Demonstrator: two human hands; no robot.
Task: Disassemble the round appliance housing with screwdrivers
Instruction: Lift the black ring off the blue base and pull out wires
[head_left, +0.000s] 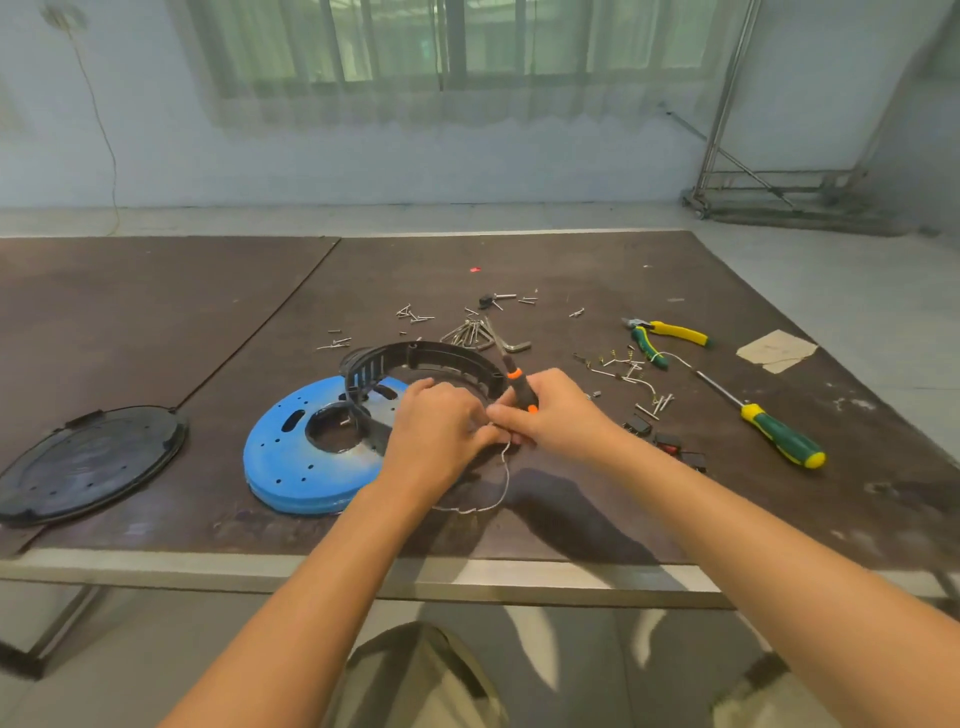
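A black slotted housing ring (421, 358) rests partly on a blue round plate (291, 457) near the middle of the table. My right hand (556, 410) grips a black and orange screwdriver (519, 387), its shaft pointing up and away. My left hand (441, 426) meets it at the ring's near edge, fingers curled on a small part that I cannot make out. A thin white wire (501, 483) trails from between the hands toward the table's front edge.
A black round lid (88, 462) lies at the left. Loose screws (415, 314), hex keys (475, 332), yellow-green pliers (665, 338), a green-yellow screwdriver (779, 434), small springs and black switches (670, 444) are scattered at the right. A paper scrap (776, 351) sits far right.
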